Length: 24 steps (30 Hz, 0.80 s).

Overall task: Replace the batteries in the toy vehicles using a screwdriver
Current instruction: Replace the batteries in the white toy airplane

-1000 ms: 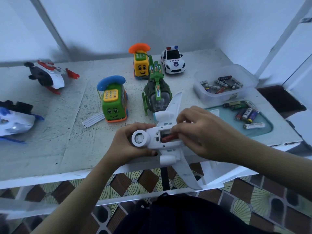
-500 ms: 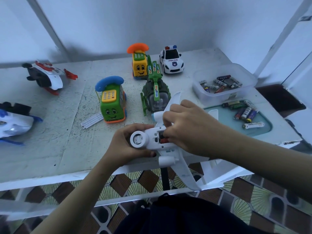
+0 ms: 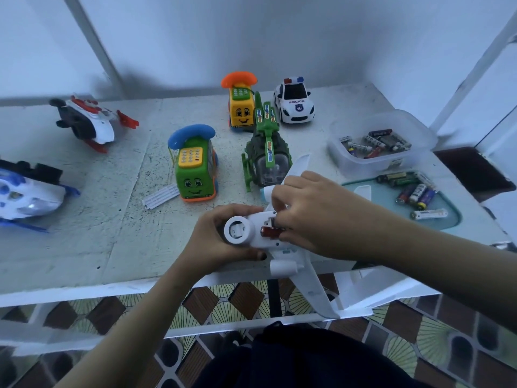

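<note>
With right fingers (image 3: pixel 281 193) bent over the open bay of the plane (image 3: pixel 293 264), pinches the end of a red battery (image 3: pixel 270 231) lying in the slot, the right hand (image 3: pixel 316 217) hiding the rest of the bay. Grips the plane's rounded end in the left hand (image 3: pixel 212 242), fingers wrapped round it, belly up over the near edge of the worktop (image 3: pixel 112 233). Has more batteries (image 3: pixel 416 191) on the tray (image 3: pixel 386 197) just to the right and in the tub (image 3: pixel 347 161) behind it, and a green helicopter (image 3: pixel 265 152) just beyond the plane.

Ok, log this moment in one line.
left hand: holds white toy plane | right hand: pinches red battery in open compartment | stage: battery swap
</note>
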Tool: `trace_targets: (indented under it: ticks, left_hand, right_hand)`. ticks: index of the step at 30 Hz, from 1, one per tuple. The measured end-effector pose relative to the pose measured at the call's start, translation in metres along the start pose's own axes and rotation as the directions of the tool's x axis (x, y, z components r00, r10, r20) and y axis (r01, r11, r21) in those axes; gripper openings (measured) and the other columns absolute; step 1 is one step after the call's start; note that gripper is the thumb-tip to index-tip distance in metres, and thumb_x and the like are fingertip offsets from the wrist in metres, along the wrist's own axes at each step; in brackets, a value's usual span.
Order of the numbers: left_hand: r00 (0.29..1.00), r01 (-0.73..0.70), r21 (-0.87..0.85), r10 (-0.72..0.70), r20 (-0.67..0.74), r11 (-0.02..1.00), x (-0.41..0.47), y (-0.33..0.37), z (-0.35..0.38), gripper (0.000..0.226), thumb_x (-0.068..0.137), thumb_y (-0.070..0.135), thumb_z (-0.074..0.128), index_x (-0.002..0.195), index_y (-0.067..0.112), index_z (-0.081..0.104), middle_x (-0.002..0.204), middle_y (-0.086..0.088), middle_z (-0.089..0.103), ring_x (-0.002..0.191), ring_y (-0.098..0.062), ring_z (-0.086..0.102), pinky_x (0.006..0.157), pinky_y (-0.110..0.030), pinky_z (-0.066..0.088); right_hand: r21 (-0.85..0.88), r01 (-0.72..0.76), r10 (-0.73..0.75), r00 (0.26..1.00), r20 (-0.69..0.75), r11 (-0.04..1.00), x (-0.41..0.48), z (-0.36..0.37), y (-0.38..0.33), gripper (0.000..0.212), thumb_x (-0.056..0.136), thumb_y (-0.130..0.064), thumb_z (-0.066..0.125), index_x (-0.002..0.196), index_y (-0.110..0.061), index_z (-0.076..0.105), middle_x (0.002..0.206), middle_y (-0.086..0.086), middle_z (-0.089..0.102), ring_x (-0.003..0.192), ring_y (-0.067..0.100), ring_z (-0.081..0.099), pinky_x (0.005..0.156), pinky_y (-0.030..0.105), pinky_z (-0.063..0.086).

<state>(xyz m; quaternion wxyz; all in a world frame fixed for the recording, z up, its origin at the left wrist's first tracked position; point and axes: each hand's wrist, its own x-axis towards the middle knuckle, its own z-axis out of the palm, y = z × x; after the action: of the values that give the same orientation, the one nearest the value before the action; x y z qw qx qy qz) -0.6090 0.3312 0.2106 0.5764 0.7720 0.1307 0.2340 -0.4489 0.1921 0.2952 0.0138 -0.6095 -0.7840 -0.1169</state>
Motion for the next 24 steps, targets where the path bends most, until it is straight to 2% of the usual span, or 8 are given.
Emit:
trace_targets:
  ticks: [5,7,9,11,15,18,20,24]
  left_hand:
    - [1.0,0.004,0.02,-0.004,-0.001,1.0,0.001,-0.001,0.0,0.058,0.05,0.028,0.09,0.105,0.023,0.073,0.099,-0.003,0.073,0.091,-0.021,0.069,0.078,-0.039,0.056]
    - [1.0,0.001,0.009,-0.001,-0.003,1.0,0.001,0.001,0.0,0.058,0.05,0.029,0.089,0.105,0.028,0.073,0.098,0.001,0.073,0.09,-0.017,0.069,0.076,-0.032,0.055]
    - [1.0,-0.005,0.002,0.005,-0.002,1.0,0.0,0.003,0.001,0.058,0.049,0.029,0.088,0.103,0.039,0.072,0.097,0.009,0.073,0.09,-0.01,0.069,0.076,-0.024,0.053]
    - [1.0,-0.003,-0.001,0.003,-0.001,1.0,0.0,0.003,0.001,0.058,0.049,0.029,0.088,0.103,0.039,0.072,0.099,0.009,0.073,0.092,-0.01,0.068,0.078,-0.024,0.053]
    - [1.0,-0.002,0.007,0.002,0.003,1.0,0.001,0.0,0.0,0.059,0.05,0.029,0.089,0.106,0.027,0.072,0.102,0.001,0.073,0.095,-0.017,0.069,0.08,-0.028,0.054]
    - [1.0,-0.006,0.013,0.006,0.006,1.0,0.001,0.0,0.0,0.061,0.05,0.029,0.089,0.108,0.027,0.071,0.1,0.002,0.073,0.093,-0.016,0.069,0.078,-0.027,0.054]
    - [1.0,-0.006,0.004,0.006,0.006,1.0,0.001,0.0,0.0,0.061,0.05,0.027,0.089,0.108,0.026,0.07,0.1,0.002,0.073,0.092,-0.016,0.069,0.078,-0.026,0.053]
    - [1.0,-0.004,0.001,0.004,0.006,1.0,0.001,0.0,0.0,0.06,0.049,0.027,0.09,0.107,0.027,0.071,0.098,0.005,0.073,0.091,-0.013,0.068,0.077,-0.023,0.052]
  right_hand:
    - [0.087,-0.033,0.035,0.999,-0.019,0.996,0.0,0.006,-0.007,0.025,0.072,-0.036,0.079,0.068,-0.015,0.066,0.065,0.002,0.058,0.062,0.022,0.055,0.061,0.03,0.042]
    - [0.236,-0.072,0.071,0.997,0.009,0.969,0.003,0.005,-0.007,0.018,0.078,-0.03,0.074,0.073,-0.014,0.066,0.064,0.001,0.059,0.059,0.021,0.054,0.058,0.029,0.041]
    - [0.414,-0.214,0.194,0.977,0.089,0.885,0.005,-0.003,-0.001,0.011,0.086,-0.028,0.067,0.092,-0.018,0.065,0.074,-0.004,0.066,0.061,0.009,0.052,0.059,0.024,0.042]
    - [0.533,-0.292,0.264,0.956,0.13,0.794,0.005,-0.007,0.006,0.019,0.088,-0.027,0.064,0.106,-0.024,0.058,0.081,-0.009,0.069,0.061,0.0,0.052,0.059,0.013,0.041]
    - [0.656,-0.314,0.256,0.949,0.186,0.687,0.007,-0.014,0.017,0.019,0.085,-0.022,0.069,0.102,-0.025,0.06,0.081,-0.009,0.071,0.067,0.007,0.062,0.065,0.023,0.049]
    - [0.609,-0.29,0.21,0.957,0.2,0.738,0.008,-0.014,0.02,0.011,0.083,-0.025,0.071,0.093,-0.026,0.068,0.075,-0.019,0.065,0.066,0.002,0.058,0.061,0.019,0.045]
    - [0.544,-0.276,0.201,0.96,0.194,0.792,0.009,-0.013,0.018,0.008,0.083,-0.027,0.07,0.09,-0.028,0.069,0.07,-0.024,0.057,0.064,-0.007,0.051,0.061,0.011,0.035]
    - [0.469,-0.227,0.149,0.969,0.197,0.854,0.009,-0.013,0.013,0.01,0.084,-0.026,0.067,0.092,-0.029,0.073,0.072,-0.019,0.058,0.063,-0.006,0.048,0.06,0.01,0.03]
